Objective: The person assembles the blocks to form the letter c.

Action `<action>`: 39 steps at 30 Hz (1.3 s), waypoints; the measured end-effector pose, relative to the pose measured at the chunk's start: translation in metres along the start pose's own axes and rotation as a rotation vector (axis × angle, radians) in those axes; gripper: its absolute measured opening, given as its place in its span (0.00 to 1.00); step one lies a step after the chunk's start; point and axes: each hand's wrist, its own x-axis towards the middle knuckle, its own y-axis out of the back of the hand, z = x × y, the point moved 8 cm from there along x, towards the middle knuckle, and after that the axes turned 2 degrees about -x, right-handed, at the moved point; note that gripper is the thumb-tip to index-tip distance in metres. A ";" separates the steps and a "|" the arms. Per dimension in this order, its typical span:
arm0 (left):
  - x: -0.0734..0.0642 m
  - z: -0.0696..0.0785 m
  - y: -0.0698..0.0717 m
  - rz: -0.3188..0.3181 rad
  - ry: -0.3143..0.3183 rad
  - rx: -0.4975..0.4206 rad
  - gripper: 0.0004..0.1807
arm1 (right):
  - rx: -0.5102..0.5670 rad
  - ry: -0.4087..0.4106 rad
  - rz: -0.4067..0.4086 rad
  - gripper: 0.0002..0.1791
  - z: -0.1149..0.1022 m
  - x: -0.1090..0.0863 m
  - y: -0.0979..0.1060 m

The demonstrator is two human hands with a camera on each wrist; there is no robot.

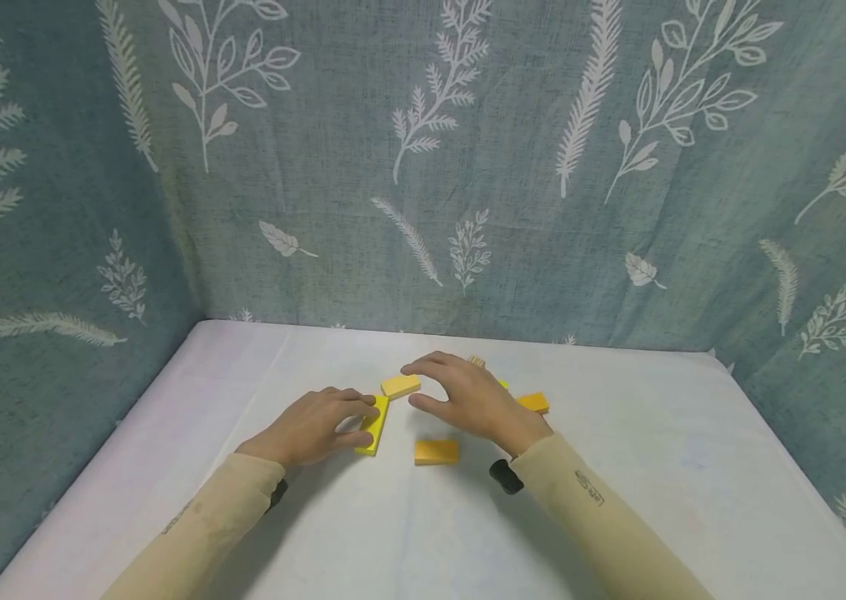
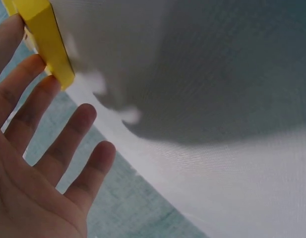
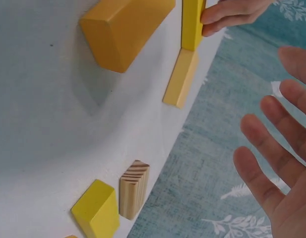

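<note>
"What is seen nearest the camera?"

"Two beige sleeves (image 1: 610, 517) are stretched in from the lower edge, over a white tabletop (image 1: 663, 467). A dark device (image 1: 507, 477) is worn at each wrist."

"And what is touched by the left hand (image 1: 302, 427)?"

"A bright yellow block (image 1: 379, 427), laid on the tabletop left of centre, is touched by the fingertips (image 2: 48, 89). The fingers are spread and nearly straight, and the block is not wrapped by them. Its far end is met by a cream block (image 1: 402, 387)."

"Is anything held by the right hand (image 1: 468, 400)?"

"Nothing is held. The hand is raised over the tabletop, its fingers parted and a wide gap left before the thumb; the cream block is seen just beside the fingertips from the head view."

"How are the other blocks placed?"

"An orange block (image 1: 436, 452) is set between the two wrists. Beyond the right hand, partly hidden from above, a striped wooden block (image 3: 134, 193) and a second yellow block (image 3: 95, 210) are shown side by side, and a second orange block (image 1: 534, 403) is placed near them."

"And the backdrop?"

"A blue-green curtain (image 1: 347, 150) is printed with white leaves."
</note>
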 end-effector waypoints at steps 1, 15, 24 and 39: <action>0.000 -0.001 0.000 0.000 0.004 -0.001 0.17 | -0.003 0.000 0.005 0.23 -0.001 -0.002 0.001; 0.001 -0.001 -0.001 0.001 0.007 0.015 0.18 | -0.038 -0.020 0.025 0.24 0.003 -0.019 0.008; 0.002 0.000 -0.001 0.009 -0.011 0.013 0.19 | -0.034 0.008 0.047 0.24 0.007 -0.028 0.012; 0.007 0.001 -0.003 -0.018 -0.044 -0.010 0.20 | -0.018 -0.030 0.000 0.25 0.011 -0.042 0.007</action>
